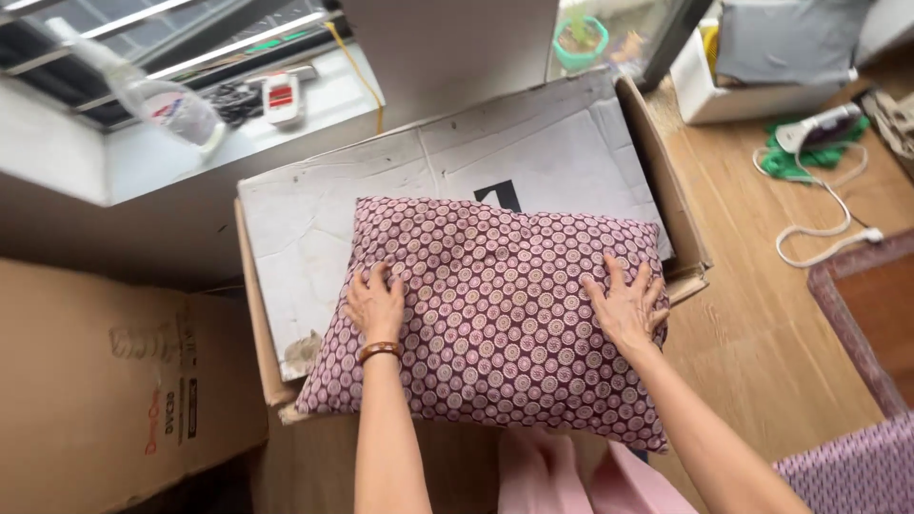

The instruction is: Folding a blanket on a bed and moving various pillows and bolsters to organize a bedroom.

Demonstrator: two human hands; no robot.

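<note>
Maroon fabric printed with small pale rings covers the pillow (495, 314), which lies flat on top of a white-faced cardboard box (314, 228) and overhangs the box's near edge. The left hand (374, 306) rests palm down on the pillow's left part, fingers spread, an amber bracelet (379, 350) at the wrist. The right hand (628, 309) presses flat near the pillow's right edge, fingers likewise spread. Neither hand grips anything; both lie open on the cloth.

Judging by how the surface dimples under the palms, the pillow looks soft, light and easily squashed, with a woven cover that should not slip. Its two side edges or corners seem the surest places to hold. Right of the box, a white cable (819, 224) lies on the wooden floor (762, 333); left of it stands a brown carton (105, 390).
</note>
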